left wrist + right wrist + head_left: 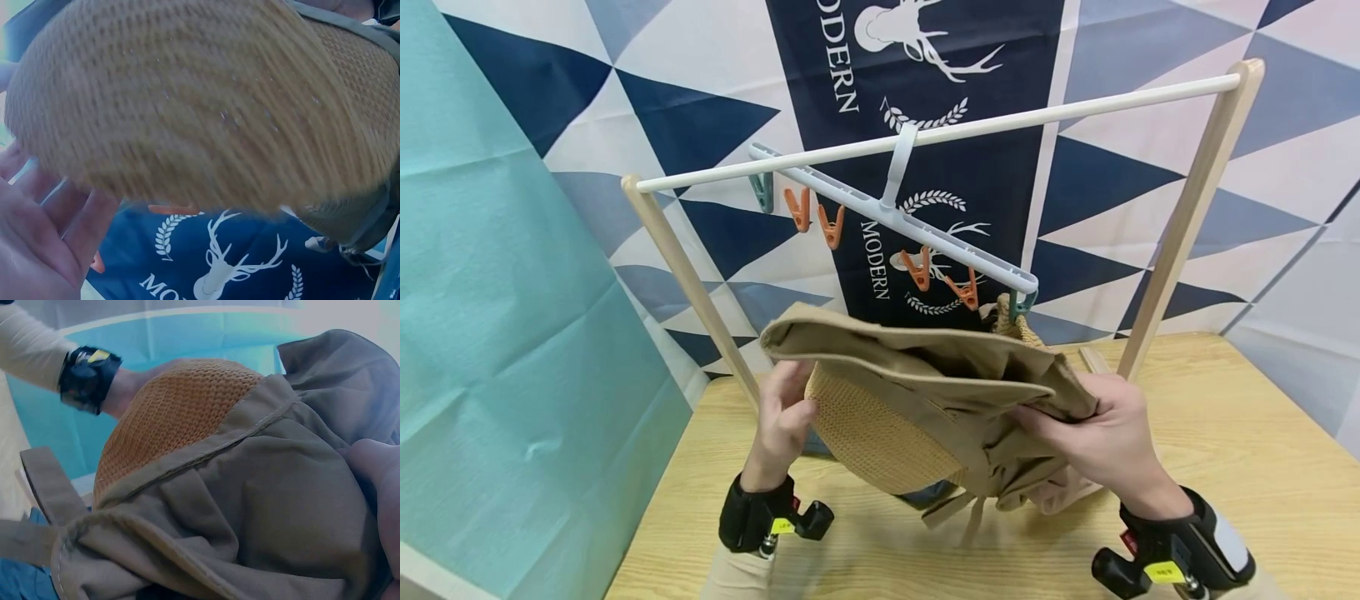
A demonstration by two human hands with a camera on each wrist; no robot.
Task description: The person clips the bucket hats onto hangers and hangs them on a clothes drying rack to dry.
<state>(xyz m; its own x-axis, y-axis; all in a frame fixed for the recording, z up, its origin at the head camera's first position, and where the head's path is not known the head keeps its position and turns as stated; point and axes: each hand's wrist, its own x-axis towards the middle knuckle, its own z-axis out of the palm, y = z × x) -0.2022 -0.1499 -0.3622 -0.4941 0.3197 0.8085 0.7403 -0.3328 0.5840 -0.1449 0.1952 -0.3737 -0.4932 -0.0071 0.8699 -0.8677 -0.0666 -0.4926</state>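
Note:
A khaki sun hat (880, 425) with a woven straw-coloured crown (200, 112) and a wide cloth brim (281, 506) is held up over the table, tilted, with cloth ties hanging below. My right hand (1093, 425) pinches the brim at its right side, thumb on the near face. At the left, my left hand (786, 417) lies against the crown, its fingers extended and partly hidden behind it. The left wrist view shows that palm uncovered beside the blurred weave.
Behind the hat stands a rack with a white rod (1000, 125) and wooden posts (1195, 208). A pale blue hanger (880, 212) hangs there with orange clips (831, 225) and green ones. One green clip (1022, 304) grips a tan woven piece. Dark blue fabric lies on the table (1210, 433).

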